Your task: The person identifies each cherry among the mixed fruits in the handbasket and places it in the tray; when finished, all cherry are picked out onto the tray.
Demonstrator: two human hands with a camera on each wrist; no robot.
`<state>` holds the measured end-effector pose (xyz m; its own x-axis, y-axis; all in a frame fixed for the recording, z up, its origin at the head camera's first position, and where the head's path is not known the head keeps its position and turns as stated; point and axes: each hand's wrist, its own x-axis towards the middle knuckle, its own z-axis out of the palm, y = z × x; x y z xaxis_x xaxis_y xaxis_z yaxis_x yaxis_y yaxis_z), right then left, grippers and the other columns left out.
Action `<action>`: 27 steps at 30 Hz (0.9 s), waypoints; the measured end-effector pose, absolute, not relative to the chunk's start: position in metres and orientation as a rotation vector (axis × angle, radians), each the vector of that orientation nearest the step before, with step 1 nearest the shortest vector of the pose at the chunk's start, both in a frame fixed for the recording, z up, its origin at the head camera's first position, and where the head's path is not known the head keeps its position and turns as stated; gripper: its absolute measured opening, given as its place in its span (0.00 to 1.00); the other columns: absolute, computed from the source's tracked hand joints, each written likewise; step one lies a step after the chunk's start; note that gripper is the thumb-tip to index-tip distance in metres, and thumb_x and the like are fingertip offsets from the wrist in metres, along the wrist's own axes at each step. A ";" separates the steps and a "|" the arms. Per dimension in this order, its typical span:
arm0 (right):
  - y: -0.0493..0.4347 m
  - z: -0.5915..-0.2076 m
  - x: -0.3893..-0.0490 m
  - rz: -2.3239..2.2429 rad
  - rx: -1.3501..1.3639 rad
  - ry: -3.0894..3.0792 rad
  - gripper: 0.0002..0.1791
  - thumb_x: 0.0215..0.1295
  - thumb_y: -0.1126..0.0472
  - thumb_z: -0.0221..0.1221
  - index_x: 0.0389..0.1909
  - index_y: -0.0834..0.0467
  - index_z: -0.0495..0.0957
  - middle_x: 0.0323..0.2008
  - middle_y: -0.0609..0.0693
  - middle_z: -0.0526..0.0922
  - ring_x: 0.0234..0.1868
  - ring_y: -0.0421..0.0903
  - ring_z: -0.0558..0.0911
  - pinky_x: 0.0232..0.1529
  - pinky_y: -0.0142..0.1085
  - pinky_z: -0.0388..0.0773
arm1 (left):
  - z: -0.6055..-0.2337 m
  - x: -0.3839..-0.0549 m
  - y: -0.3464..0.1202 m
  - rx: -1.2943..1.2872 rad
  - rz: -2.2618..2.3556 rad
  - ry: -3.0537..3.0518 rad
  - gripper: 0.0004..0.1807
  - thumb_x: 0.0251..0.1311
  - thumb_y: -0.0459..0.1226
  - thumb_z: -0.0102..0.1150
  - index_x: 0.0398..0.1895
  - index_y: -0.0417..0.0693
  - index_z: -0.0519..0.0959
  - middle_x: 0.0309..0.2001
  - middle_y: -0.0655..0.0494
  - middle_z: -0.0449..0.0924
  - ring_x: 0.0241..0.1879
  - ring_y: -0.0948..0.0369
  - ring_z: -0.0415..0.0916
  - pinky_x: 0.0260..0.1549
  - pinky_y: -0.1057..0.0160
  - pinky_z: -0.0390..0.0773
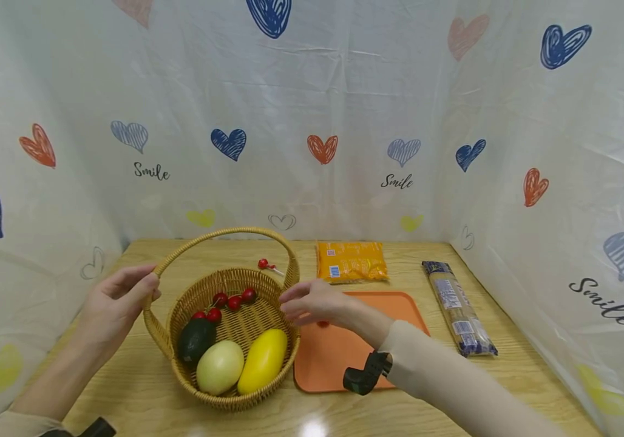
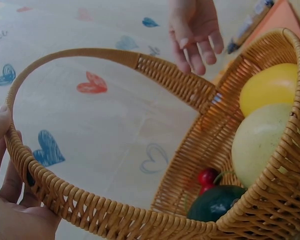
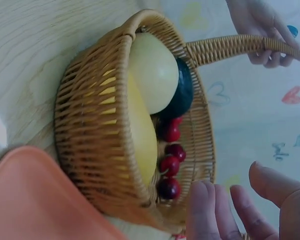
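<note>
Left hand (image 1: 118, 301) gripped handle (image 1: 235, 230) of one woven basket (image 1: 230, 400); right hand (image 1: 312, 302) had fingers (image 3: 251, 214) apart; inside lay five cherries (image 1: 234, 302), three smooth ovoids (image 1: 220, 368).

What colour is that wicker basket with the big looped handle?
The wicker basket is golden brown; it shows best in the head view.

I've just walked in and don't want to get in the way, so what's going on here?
A person's left hand grips the handle of a wicker basket on its left side. The right hand, open, is close to the handle's other side; I can't tell whether it touches. Inside are red cherries, a dark green fruit, a pale round one and a yellow one. An orange tray lies to the basket's right, with an orange packet beyond it.
</note>
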<state>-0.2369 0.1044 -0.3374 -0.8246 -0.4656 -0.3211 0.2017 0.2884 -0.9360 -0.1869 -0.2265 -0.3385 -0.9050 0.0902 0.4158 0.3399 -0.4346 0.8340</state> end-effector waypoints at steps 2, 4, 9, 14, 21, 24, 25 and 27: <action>0.096 -0.338 -0.237 -1.603 -0.247 1.985 0.17 0.61 0.67 0.62 0.51 0.66 0.76 0.44 0.61 0.80 0.45 0.58 0.81 0.45 0.46 0.80 | -0.339 -0.187 -0.227 -0.612 -2.462 -1.579 0.17 0.66 0.21 0.44 0.48 0.41 0.81 0.35 0.55 0.79 0.35 0.62 0.77 0.39 0.70 0.79; 0.087 -0.339 -0.238 -1.619 -0.263 1.972 0.16 0.61 0.67 0.62 0.50 0.65 0.77 0.44 0.60 0.79 0.44 0.57 0.81 0.46 0.47 0.79 | -0.339 -0.187 -0.227 -0.613 -2.458 -1.584 0.17 0.66 0.21 0.44 0.48 0.41 0.80 0.35 0.55 0.79 0.35 0.62 0.77 0.39 0.70 0.79; 0.064 -0.343 -0.242 -1.606 -0.311 1.984 0.15 0.62 0.65 0.62 0.49 0.62 0.78 0.43 0.56 0.80 0.45 0.55 0.81 0.46 0.48 0.80 | -0.339 -0.186 -0.228 -0.603 -2.458 -1.607 0.17 0.67 0.22 0.44 0.49 0.42 0.80 0.36 0.56 0.79 0.35 0.62 0.77 0.40 0.70 0.79; 0.044 -0.346 -0.249 -1.593 -0.353 1.996 0.15 0.63 0.65 0.61 0.50 0.63 0.77 0.41 0.54 0.79 0.41 0.49 0.81 0.44 0.45 0.81 | -0.337 -0.185 -0.229 -0.574 -2.452 -1.634 0.17 0.67 0.23 0.45 0.48 0.44 0.81 0.36 0.56 0.79 0.36 0.63 0.77 0.41 0.70 0.78; 0.027 -0.352 -0.261 -1.608 -0.307 2.035 0.17 0.62 0.66 0.62 0.51 0.65 0.76 0.39 0.54 0.80 0.46 0.57 0.80 0.44 0.46 0.81 | -0.336 -0.184 -0.226 -0.538 -2.418 -1.662 0.15 0.66 0.24 0.47 0.47 0.45 0.81 0.34 0.58 0.78 0.34 0.64 0.77 0.39 0.71 0.78; 0.023 -0.356 -0.265 -1.606 -0.281 2.059 0.18 0.62 0.66 0.62 0.52 0.65 0.75 0.39 0.54 0.81 0.45 0.57 0.81 0.44 0.46 0.80 | -0.336 -0.183 -0.224 -0.528 -2.419 -1.657 0.15 0.66 0.24 0.47 0.46 0.45 0.82 0.35 0.58 0.78 0.34 0.64 0.77 0.37 0.71 0.79; 0.022 -0.358 -0.266 -1.607 -0.268 2.065 0.18 0.62 0.66 0.62 0.52 0.66 0.75 0.39 0.54 0.81 0.44 0.56 0.81 0.45 0.46 0.80 | -0.336 -0.183 -0.224 -0.528 -2.420 -1.655 0.15 0.66 0.24 0.48 0.46 0.45 0.82 0.35 0.58 0.79 0.34 0.64 0.78 0.37 0.71 0.79; 0.019 -0.360 -0.268 -1.615 -0.243 2.072 0.20 0.62 0.66 0.62 0.54 0.67 0.74 0.39 0.53 0.81 0.45 0.56 0.81 0.46 0.47 0.80 | -0.336 -0.183 -0.223 -0.530 -2.416 -1.654 0.15 0.66 0.24 0.48 0.46 0.46 0.82 0.35 0.58 0.79 0.34 0.64 0.78 0.37 0.71 0.79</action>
